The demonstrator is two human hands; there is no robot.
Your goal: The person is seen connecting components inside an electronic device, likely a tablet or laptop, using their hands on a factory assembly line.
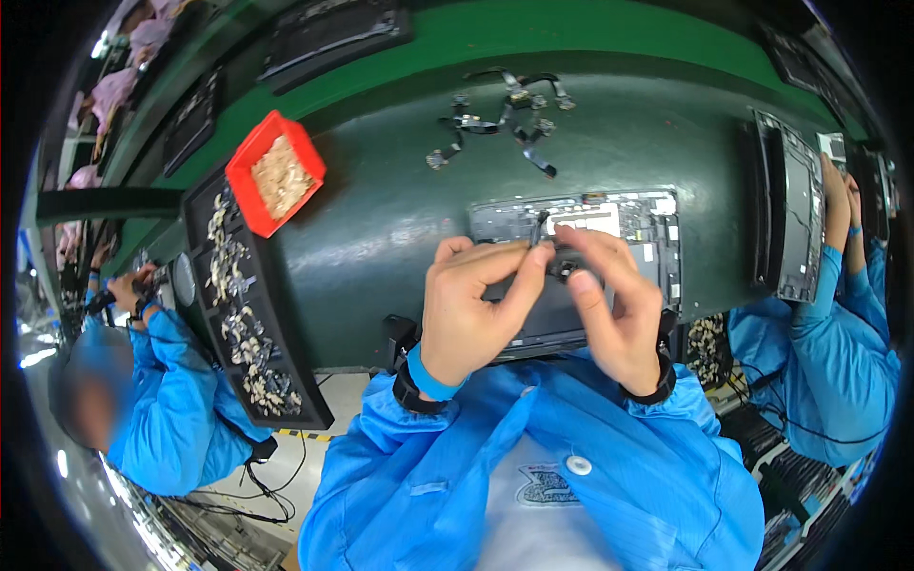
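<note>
My left hand (pixel 474 303) is closed in a pinch on a thin dark cable (pixel 541 228), which sticks up past the fingertips. Close beside it, my right hand (pixel 624 309) has thumb and index finger apart, and no grip on anything shows. A small black part (pixel 566 270) appears between the hands, close to the right thumb; whether it belongs to the cable I cannot tell. Under both hands lies an opened laptop base (pixel 664 238) with its inner boards showing, partly covered by the fingers.
Several loose ribbon cables (pixel 505 122) lie farther back on the green table (pixel 381 171). At left, a red bin (pixel 249 157) of small beige pieces rests against a black compartment tray (pixel 307 385) of small parts. Laptop panels (pixel 795 209) stand right. Co-workers in blue sit on both sides.
</note>
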